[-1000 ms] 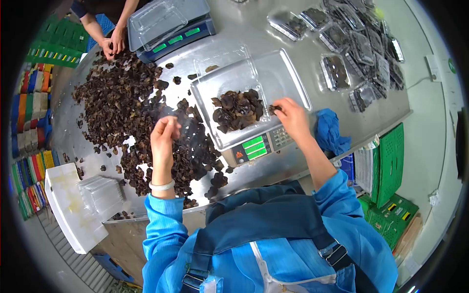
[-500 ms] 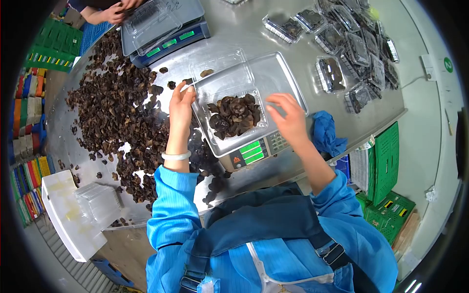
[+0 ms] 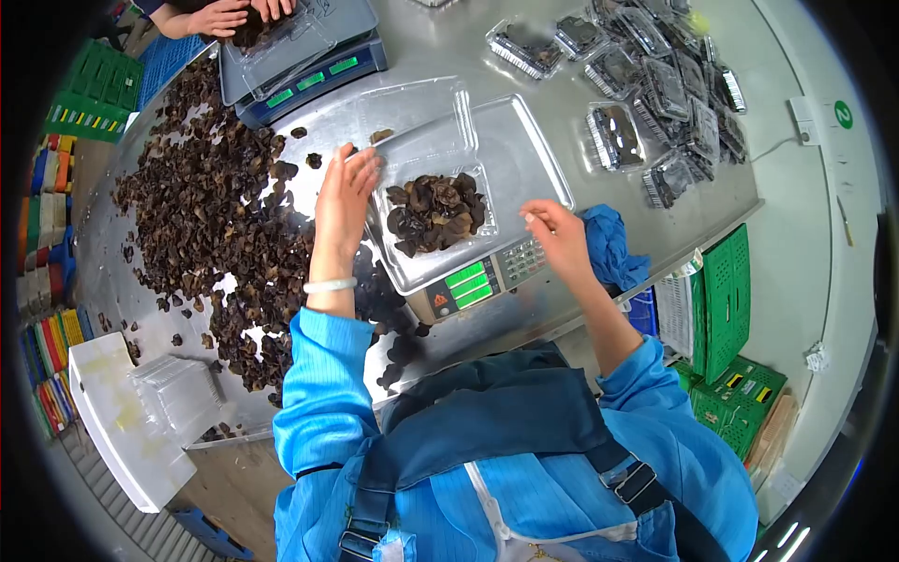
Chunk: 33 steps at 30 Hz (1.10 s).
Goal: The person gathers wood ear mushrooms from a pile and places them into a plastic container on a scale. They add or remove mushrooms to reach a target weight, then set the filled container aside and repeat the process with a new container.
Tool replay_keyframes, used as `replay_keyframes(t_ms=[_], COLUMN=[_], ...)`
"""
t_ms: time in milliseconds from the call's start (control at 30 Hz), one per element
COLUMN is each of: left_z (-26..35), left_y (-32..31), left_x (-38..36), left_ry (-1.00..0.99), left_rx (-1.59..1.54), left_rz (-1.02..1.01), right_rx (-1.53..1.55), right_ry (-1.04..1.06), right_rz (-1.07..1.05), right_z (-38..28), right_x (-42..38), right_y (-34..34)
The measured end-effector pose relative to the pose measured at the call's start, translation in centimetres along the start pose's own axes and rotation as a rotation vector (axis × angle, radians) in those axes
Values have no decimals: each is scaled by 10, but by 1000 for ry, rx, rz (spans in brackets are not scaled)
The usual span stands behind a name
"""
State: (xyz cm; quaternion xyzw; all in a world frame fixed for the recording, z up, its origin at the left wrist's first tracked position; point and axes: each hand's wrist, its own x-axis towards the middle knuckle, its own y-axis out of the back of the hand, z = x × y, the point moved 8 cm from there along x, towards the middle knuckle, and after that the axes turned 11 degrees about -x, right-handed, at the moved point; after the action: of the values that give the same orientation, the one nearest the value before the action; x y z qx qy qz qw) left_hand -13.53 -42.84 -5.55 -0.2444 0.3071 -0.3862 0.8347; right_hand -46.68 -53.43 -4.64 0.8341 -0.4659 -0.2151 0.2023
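Note:
An open clear plastic clamshell box (image 3: 479,237) sits on the metal tray (image 3: 520,150) of a weighing scale, its lid (image 3: 412,120) folded back. Dark wood ear mushrooms (image 3: 435,214) fill its base. At the tray's left edge, my left hand (image 3: 345,199) has its fingers stretched out and holds nothing. My right hand (image 3: 562,242) hovers by the tray's front right corner, fingers loosely bent and apart, with nothing visible in them. Below the tray, the scale's green display (image 3: 468,285) is lit; its digits are too small to read.
Loose wood ear mushrooms (image 3: 211,211) spread over the left of the metal table. Filled clamshell boxes (image 3: 670,89) pile up at right, near a blue cloth (image 3: 613,248). Another person's hands (image 3: 220,17) work at a second scale (image 3: 309,80). Empty boxes (image 3: 178,393) stand front left.
My right hand has drawn back from the box toward the tray's corner, its fingers bending. My left hand's fingers have straightened beside the tray. The view has shifted slightly.

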Motion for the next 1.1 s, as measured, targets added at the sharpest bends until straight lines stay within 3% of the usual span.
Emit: replay_keyframes(t_ms=[33,67,133,200,267,333,400,500,633,733,767,800,833,867,933,967,1000,1033,1100], left_z=[2,7,11,18,-17,-25,-46,-44,-52,-46,-33,-8,36,76,149,187,233,265,314], left_y=[-1,4,-10,-42,12,30,53,40,53,40,39,47,42,69,156,216,271,282,337], left_x=[1,-7,-40,-84,-90,-100,-103,-123,-120,-114,-114,-113,-125,-131,-159,-180,-213,-249,-309], left_ry=[-26,-66,-120,-522,-287,179,303,345,250,101,46,-138,-170,-350,-299,-608,-686,-711,-935], left_rx=[-102,-9,594,1248,1121,1064,654,346,390,451,504,631,614,735,766,910,1380,1503,1923], left_rz=[-70,-116,-114,-89,74,214,126,44,141,22,12,4,109,184,503,570,736,935,1091], right_rx=[71,144,361,501,547,481,584,593,575,611,582,555,513,514,451,632,668,729,572], right_ry=[-54,-112,-287,-376,-383,-247,-267,-226,-211,-174,-138,-105,-45,30,150,132,95,101,-21], right_rz=[-5,-5,-166,-284,-348,-363,-440,-510,-507,-473,-415,-354,-321,-194,2,29,159,251,361], right_z=[-2,-2,20,27,16,10,6,8,7,10,10,11,14,8,11,25,26,28,20], right_x=[3,5,7,6,-3,-2,-4,-6,-14,-10,-4,3,16,27,60,83,94,109,116], right_y=[-1,0,-17,-37,-61,-70,-75,-76,-76,-69,-57,-38,-12,21,91,124,158,183,204])
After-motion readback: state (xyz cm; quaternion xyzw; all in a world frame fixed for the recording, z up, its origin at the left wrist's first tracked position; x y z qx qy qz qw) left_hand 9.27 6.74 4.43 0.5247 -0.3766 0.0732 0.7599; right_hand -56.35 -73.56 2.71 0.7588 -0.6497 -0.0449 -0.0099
